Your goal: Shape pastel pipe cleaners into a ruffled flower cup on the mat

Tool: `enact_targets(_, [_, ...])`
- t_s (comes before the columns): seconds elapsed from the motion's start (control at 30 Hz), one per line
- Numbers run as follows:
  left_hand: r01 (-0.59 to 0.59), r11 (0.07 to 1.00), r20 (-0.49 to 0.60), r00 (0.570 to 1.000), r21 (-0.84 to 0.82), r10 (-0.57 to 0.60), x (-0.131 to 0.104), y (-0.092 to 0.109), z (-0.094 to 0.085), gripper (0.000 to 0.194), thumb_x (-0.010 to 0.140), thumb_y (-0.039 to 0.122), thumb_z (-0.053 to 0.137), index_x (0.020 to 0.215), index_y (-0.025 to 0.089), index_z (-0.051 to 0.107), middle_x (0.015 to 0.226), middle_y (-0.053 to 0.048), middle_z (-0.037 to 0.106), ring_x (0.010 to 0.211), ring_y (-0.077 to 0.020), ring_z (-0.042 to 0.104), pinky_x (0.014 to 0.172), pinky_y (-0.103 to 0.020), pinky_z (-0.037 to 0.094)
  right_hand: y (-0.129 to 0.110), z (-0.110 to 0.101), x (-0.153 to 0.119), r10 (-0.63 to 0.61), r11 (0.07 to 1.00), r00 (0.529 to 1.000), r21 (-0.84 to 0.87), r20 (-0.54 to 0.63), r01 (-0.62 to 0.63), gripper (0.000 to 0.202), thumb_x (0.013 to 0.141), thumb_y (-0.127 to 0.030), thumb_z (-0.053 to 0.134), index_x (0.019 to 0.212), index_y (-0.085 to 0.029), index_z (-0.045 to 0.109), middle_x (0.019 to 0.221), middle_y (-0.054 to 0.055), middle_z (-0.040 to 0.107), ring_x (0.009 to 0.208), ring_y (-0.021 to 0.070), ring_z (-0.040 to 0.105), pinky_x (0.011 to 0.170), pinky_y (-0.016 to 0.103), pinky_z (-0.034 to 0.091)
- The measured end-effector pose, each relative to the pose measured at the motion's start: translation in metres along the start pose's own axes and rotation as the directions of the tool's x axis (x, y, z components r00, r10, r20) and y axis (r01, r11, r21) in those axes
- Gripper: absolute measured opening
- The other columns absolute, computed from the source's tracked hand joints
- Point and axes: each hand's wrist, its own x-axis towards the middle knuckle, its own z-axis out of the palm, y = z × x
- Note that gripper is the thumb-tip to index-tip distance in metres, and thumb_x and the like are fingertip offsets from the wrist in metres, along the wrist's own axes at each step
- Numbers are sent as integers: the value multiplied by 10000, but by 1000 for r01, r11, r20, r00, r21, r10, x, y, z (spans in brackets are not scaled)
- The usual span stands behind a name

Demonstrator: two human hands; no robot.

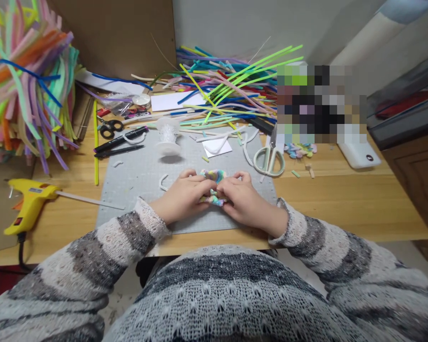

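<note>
Between my two hands is a small pastel multicoloured piece that looks made of pipe cleaners [214, 175]. My left hand [189, 192] grips it from the left, fingers curled around its edge. From the right, my right hand [240, 194] pinches the same piece, thumb and fingertips close to those of the left. The fingers hide its middle. Both hands rest low over the grey cutting mat [135, 190]. Just left of my left hand lies a bent white pipe cleaner [162, 183]. White-handled scissors [269, 159] lie beyond my right hand.
A yellow glue gun [30, 202] lies at the left, below a large bundle of pipe cleaners [32, 85]. Loose pipe cleaners [228, 85] are heaped at the back. A clear spool [169, 140], black marker [121, 139], black scissors [110, 128] and white device [360, 152] stand around.
</note>
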Motion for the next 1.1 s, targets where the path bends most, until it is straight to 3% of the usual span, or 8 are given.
enact_targets(0.13, [-64, 998, 11, 998, 4, 64, -4, -3, -4, 227, 826, 266, 609, 1041, 237, 541, 1025, -23, 672, 1035, -192, 580, 944, -373, 274, 12, -7, 1, -84, 996, 995, 30, 53, 82, 152, 750, -85, 519, 801, -223, 482, 876, -13, 663, 904, 167, 581, 942, 385, 223])
enact_targets(0.23, [-76, 996, -13, 997, 37, 77, -7, -6, -7, 345, 812, 182, 593, 1140, 257, 516, 1110, -25, 665, 1118, -196, 550, 1009, -411, 217, 23, -16, 1, -167, 986, 981, 22, 97, 165, 154, 765, -100, 542, 845, -231, 530, 957, -9, 680, 1017, 180, 578, 973, 418, 186])
enact_targets(0.33, [-102, 993, -27, 994, 61, 104, -10, -7, -7, 357, 804, 97, 532, 1121, 261, 530, 1017, -6, 693, 1010, -171, 592, 940, -376, 279, 24, -20, 0, -164, 986, 980, -6, 114, 166, 144, 801, -173, 589, 924, -238, 553, 988, -5, 687, 1081, 196, 558, 977, 434, 173])
enact_targets(0.47, [-145, 984, -31, 988, 108, 149, -11, -3, -6, 309, 821, 129, 528, 1106, 249, 543, 946, -6, 706, 920, -168, 603, 796, -323, 328, 15, -15, -2, -160, 986, 982, -24, 100, 163, 51, 858, -221, 564, 906, -237, 569, 946, -4, 695, 1048, 190, 564, 961, 425, 197])
enact_targets(0.7, [-130, 989, -54, 989, 70, 134, -7, 1, -1, 298, 786, 121, 563, 1061, 235, 544, 998, -2, 691, 1005, -175, 583, 866, -338, 305, 13, -8, -1, -118, 992, 993, -44, 8, 118, 78, 831, -200, 574, 904, -226, 562, 928, 6, 695, 994, 182, 582, 953, 416, 209])
enact_targets(0.9, [-39, 999, -101, 994, 28, 42, -2, 4, 5, 162, 782, 177, 598, 936, 227, 579, 870, 7, 669, 869, -169, 599, 852, -333, 305, 11, -4, -1, -86, 996, 996, 9, -26, 87, 75, 811, -156, 557, 831, -224, 531, 891, -2, 676, 892, 155, 591, 949, 398, 224])
enact_targets(1.1, [28, 999, -84, 996, -23, -30, 1, 6, 5, 159, 801, 234, 610, 958, 227, 591, 851, 7, 665, 807, -163, 591, 861, -337, 305, 12, -2, 1, -40, 997, 999, 62, -8, 40, 137, 771, -138, 559, 808, -220, 456, 806, -15, 637, 818, 167, 570, 923, 381, 243])
